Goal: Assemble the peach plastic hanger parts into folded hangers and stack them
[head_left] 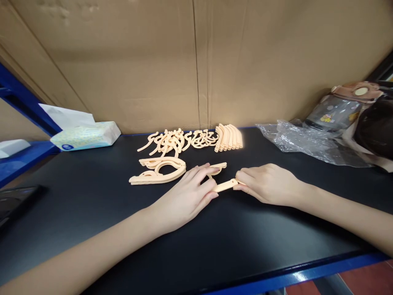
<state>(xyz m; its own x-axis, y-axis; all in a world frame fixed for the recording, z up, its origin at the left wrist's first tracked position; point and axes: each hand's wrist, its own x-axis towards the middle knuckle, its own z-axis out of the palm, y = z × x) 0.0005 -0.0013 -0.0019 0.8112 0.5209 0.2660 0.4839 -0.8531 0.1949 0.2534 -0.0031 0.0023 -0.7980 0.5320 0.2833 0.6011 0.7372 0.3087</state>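
Note:
Near the middle of the table, my left hand point(193, 190) is closed around a beige plastic folding hanger point(225, 185), whose arm sticks out to the right and another part shows beyond the fingers. My right hand point(267, 184) pinches a small beige piece at that arm's end, close to a hole; the fingers mostly cover the piece. Left of my left hand lie folded beige hangers point(159, 175), stacked together. Behind them are a heap of loose hook pieces point(172, 140), a group of thin curved pieces point(204, 139) and a row of curved hanger arms point(229, 137).
A tissue pack point(89, 136) stands at the back left, and a dark flat device point(20, 200) lies at the left edge. On the right are a clear plastic bag point(303, 141) and a bottle point(337, 108). A cardboard wall point(138, 69) rises behind the black table point(233, 250).

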